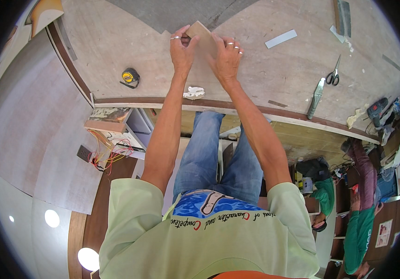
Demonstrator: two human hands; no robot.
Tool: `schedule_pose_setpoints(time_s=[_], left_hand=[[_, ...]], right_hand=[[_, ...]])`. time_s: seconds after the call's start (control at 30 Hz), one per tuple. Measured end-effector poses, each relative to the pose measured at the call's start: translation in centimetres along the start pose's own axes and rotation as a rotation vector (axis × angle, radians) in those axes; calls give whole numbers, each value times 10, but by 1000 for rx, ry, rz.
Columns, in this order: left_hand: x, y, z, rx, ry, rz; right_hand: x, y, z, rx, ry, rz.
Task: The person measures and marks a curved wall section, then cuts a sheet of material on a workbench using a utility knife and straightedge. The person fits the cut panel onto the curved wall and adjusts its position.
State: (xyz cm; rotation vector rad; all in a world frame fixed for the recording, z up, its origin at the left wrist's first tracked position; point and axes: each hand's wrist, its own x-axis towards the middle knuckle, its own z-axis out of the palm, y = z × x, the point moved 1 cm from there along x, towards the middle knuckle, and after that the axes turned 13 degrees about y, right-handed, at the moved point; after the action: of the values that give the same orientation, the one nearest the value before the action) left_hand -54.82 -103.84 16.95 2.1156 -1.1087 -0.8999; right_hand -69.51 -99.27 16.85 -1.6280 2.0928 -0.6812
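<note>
My left hand (183, 52) and my right hand (227, 60) grip a small tan rectangular piece (202, 36) from either side, fingers curled at its edges. It lies at the edge of a dark grey sheet (181, 10) on the pale plywood worktop (116, 42); whether it rests flat on it I cannot tell. A crumpled white scrap (194, 93) sits below my hands near the front edge. A yellow and black tape measure (129, 77) is to the left. To the right are a white strip (281, 38), black-handled scissors (333, 76) and a long knife-like tool (316, 97).
A power drill (376, 109) and clutter occupy the right end. Grey offcuts (343, 21) lie at the back right. A box (107, 116) with tangled wires (111, 149) is below the worktop at left. Two co-workers in green (323, 197) (359, 237) are at the lower right.
</note>
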Motion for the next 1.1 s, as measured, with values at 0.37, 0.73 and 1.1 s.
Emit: schedule_pose_setpoints(time_s=[0.37, 0.73, 1.1], left_hand=[[0, -2, 1, 10, 10, -8], [1, -6, 3, -12, 14, 13], [20, 21, 15, 68, 347, 186]], right_hand=[[2, 1, -1, 5, -5, -11], [0, 3, -1, -1, -5, -16], [-4, 6, -32, 25, 13, 19]])
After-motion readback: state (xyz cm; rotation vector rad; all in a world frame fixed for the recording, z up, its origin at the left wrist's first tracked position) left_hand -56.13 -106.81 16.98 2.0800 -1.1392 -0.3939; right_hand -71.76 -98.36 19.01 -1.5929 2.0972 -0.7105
